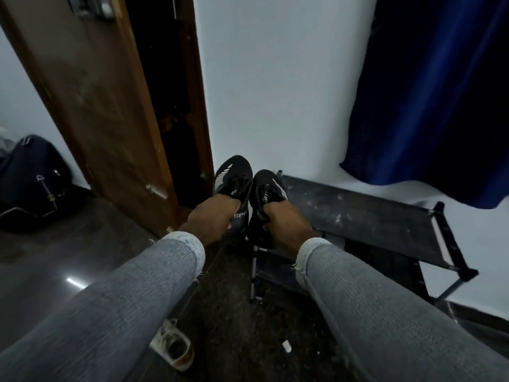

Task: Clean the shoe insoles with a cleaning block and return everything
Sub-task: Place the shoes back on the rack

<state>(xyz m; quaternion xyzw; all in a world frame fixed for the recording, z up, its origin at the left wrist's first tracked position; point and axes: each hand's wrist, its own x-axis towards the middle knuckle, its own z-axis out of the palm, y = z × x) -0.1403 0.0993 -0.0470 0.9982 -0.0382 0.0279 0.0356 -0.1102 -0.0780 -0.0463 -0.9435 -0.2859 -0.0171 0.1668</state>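
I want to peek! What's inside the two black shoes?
Only fingers show: the left hand grips into the left shoe, the right hand into the right shoe. Any insoles are hidden in the dark.

Two shoes [249, 188] are hanging side by side, rack [366, 216] lying right, door [91, 106] standing left, bag [33, 177] sitting far left.

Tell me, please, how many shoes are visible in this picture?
2. One black shoe is held by the left hand, beside the door edge; the other black shoe is held by the right hand, next to the dark rack. Others may be hidden.
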